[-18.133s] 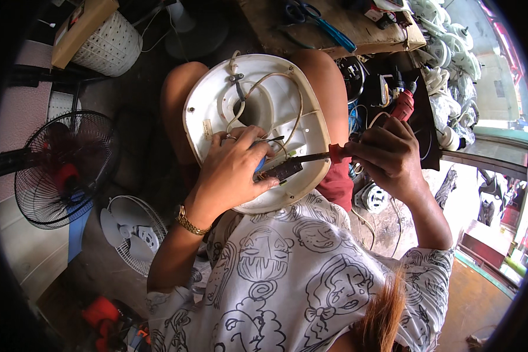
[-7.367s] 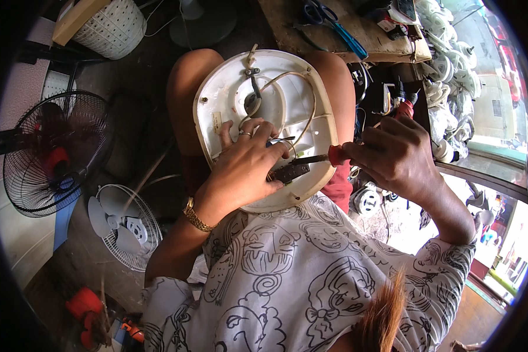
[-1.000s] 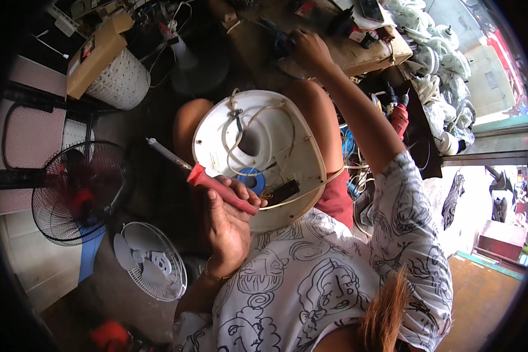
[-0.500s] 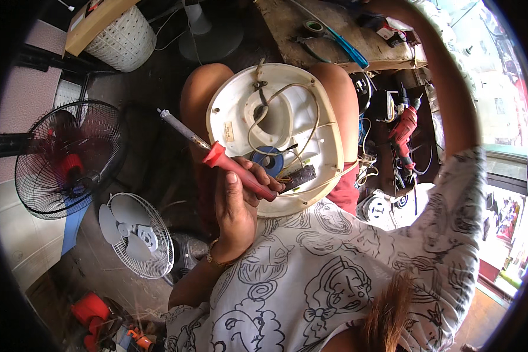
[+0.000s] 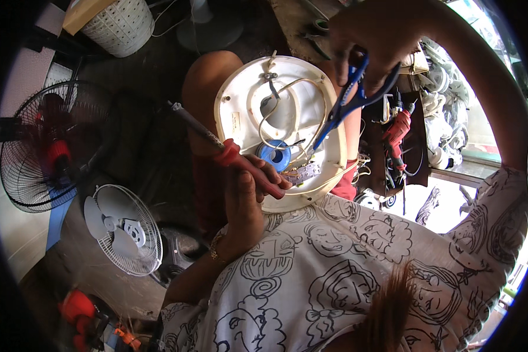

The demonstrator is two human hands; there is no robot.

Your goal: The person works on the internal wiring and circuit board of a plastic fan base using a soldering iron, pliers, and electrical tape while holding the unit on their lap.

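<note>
Across your lap lies the rounded white plastic base (image 5: 231,120). With hands apart, your left (image 5: 247,190) grips a red-handled soldering iron (image 5: 234,157) that, if hot, could burn your knee (image 5: 211,73); your right (image 5: 376,38) wields blue-handled scissors (image 5: 339,111) that, slipping, could nick the looped cream cable (image 5: 325,104).

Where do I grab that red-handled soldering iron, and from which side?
Probably best by the red handle, coming from the lower right of the picture. The thin metal shaft points to the upper left and might be hot, while the handle is long and flares beside the shaft, helping keep fingers back. The left hand holds it there.
</note>
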